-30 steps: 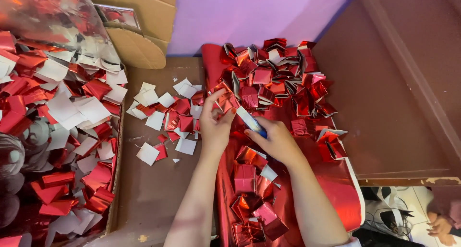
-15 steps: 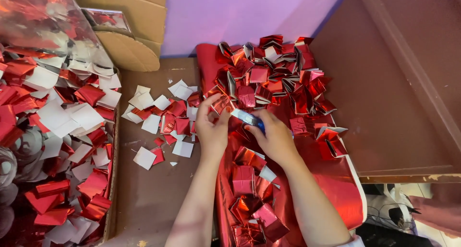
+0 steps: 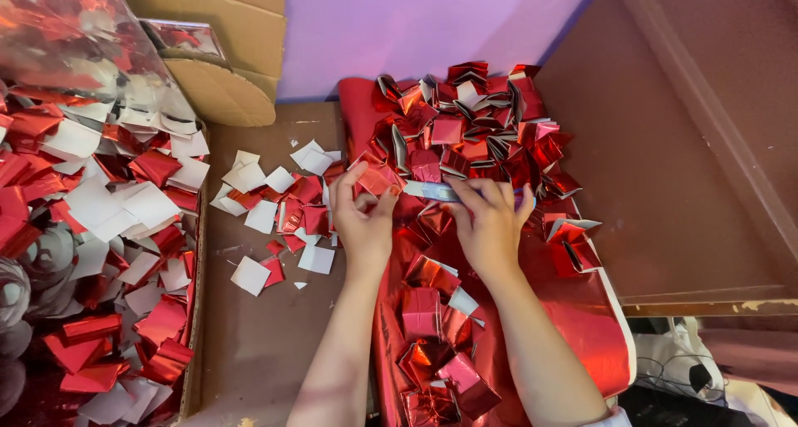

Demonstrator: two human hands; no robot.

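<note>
My left hand (image 3: 363, 215) pinches a small folded square of shiny red foil paper (image 3: 378, 179) between thumb and fingers. My right hand (image 3: 490, 223) grips a flat silvery-blue tool, likely a blade or ruler (image 3: 432, 191), whose tip reaches toward the foil square. Both hands work over a sheet of red foil (image 3: 573, 311) spread on the brown floor. A heap of folded red foil pieces (image 3: 474, 132) lies just beyond the hands, and more folded pieces (image 3: 432, 344) lie between my forearms.
Loose red and white paper squares (image 3: 274, 203) lie scattered left of my left hand. A tray (image 3: 194, 344) full of cut red and white pieces (image 3: 100, 228) fills the left edge. Behind it stands a cardboard box (image 3: 224, 53). A purple wall (image 3: 432, 20) and a brown step (image 3: 682, 161) border the space.
The view has shifted slightly. Both hands stay in nearly the same spot, with the fingers of the left hand shifting on the foil piece.
</note>
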